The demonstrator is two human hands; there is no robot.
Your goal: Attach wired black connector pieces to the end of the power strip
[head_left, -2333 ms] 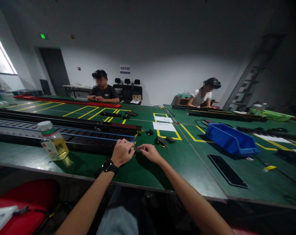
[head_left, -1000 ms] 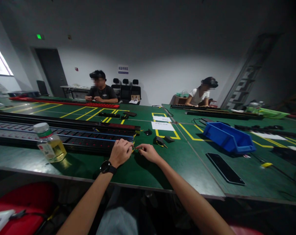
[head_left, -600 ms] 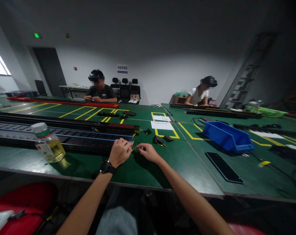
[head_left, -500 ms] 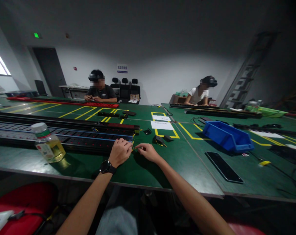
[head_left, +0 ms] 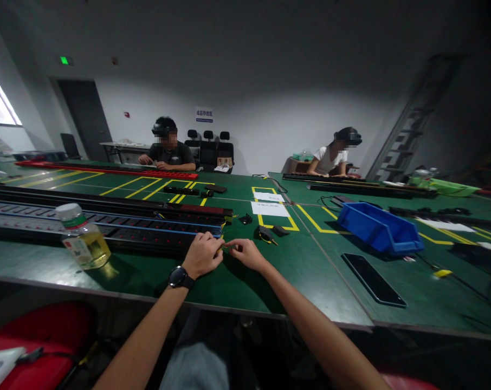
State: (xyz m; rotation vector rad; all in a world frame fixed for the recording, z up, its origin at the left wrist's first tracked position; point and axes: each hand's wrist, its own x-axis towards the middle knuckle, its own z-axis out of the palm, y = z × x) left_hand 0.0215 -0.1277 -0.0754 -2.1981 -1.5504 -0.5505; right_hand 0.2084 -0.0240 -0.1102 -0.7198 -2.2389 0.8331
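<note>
At the right end of a long black rail unit, my left hand has its fingers closed on thin yellow-green wires. My right hand is just right of it, thumb and forefinger pinched at the wire ends; what they hold is too small to make out. Blue strips run along the rail. Beyond my hands lie a small black bracket and a black part with a yellow wire.
A bottle of yellow liquid stands by the rail at left. On the right are a phone and a blue bin. Two people in headsets sit across the green table, over more rails.
My hands stay close together with slight finger movement. The view has shifted a little. The person across at left has moved one hand away from the other.
</note>
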